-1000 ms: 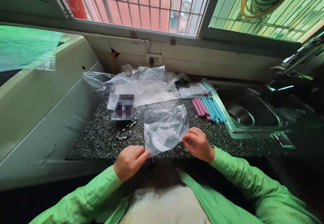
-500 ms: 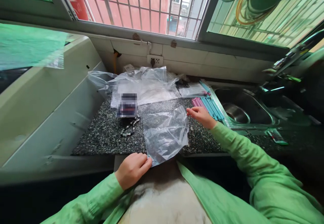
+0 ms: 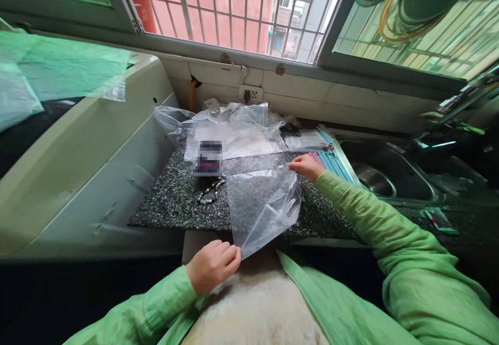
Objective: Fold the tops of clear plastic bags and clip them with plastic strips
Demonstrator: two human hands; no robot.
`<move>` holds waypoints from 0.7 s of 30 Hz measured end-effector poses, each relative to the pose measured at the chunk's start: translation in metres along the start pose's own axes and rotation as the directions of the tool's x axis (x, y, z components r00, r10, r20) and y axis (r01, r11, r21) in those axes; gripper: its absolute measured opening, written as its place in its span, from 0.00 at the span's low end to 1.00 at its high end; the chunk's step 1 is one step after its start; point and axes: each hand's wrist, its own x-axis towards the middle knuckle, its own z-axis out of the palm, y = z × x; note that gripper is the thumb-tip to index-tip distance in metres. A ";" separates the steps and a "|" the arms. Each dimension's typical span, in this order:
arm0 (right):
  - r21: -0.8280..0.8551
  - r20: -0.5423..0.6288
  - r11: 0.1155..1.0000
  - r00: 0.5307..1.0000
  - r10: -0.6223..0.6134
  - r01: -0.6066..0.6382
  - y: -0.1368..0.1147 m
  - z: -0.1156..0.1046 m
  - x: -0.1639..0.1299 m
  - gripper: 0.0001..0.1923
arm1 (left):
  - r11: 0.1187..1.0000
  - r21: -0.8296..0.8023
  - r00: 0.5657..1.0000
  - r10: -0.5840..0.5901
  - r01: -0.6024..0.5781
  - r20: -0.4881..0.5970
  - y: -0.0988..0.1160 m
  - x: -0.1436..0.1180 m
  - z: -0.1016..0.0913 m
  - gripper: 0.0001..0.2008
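Observation:
A clear plastic bag (image 3: 263,207) is stretched slantwise over the front of the speckled counter (image 3: 167,199). My left hand (image 3: 214,264) pinches its near left corner, just off the counter's front edge. At the far right corner, my right hand (image 3: 306,167) grips the bag between thumb and fingers. Left of the bag lies a beaded string (image 3: 211,191), touching a small item whose face is blurred out (image 3: 208,158). Close to my right hand are pink and teal strips (image 3: 331,163), partly hidden by the hand and sleeve.
Behind the bag lies a pile of clear plastic bags (image 3: 237,132). A metal sink (image 3: 405,171) with a faucet (image 3: 448,108) is at the right; a small packet (image 3: 440,220) lies in front of it. A white appliance (image 3: 117,163) stands at the left, below the barred window.
The bag has been pulled flatter and tauter between my two hands. My right hand has moved slightly away from me and now pinches the far corner. The whole view has shifted a little.

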 end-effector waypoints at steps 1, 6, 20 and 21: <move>0.009 -0.010 1.000 1.000 -0.003 0.004 0.002 -0.001 0.001 0.08 | 1.000 -0.005 1.000 0.005 -0.005 0.005 0.001 0.000 0.001 0.05; 0.030 -0.011 1.000 1.000 0.009 -0.009 0.009 -0.005 0.004 0.08 | 0.998 -0.061 0.999 -0.006 0.009 0.045 -0.003 -0.001 0.003 0.06; 0.093 -0.019 0.994 0.999 -0.048 0.049 0.007 -0.011 -0.007 0.10 | 0.483 -0.157 0.508 -0.805 0.861 0.309 -0.109 0.068 0.008 0.16; 0.097 -0.020 0.994 0.998 -0.054 0.056 0.007 -0.011 -0.008 0.11 | 0.444 -0.202 0.488 -0.792 0.873 0.367 -0.113 0.072 0.012 0.15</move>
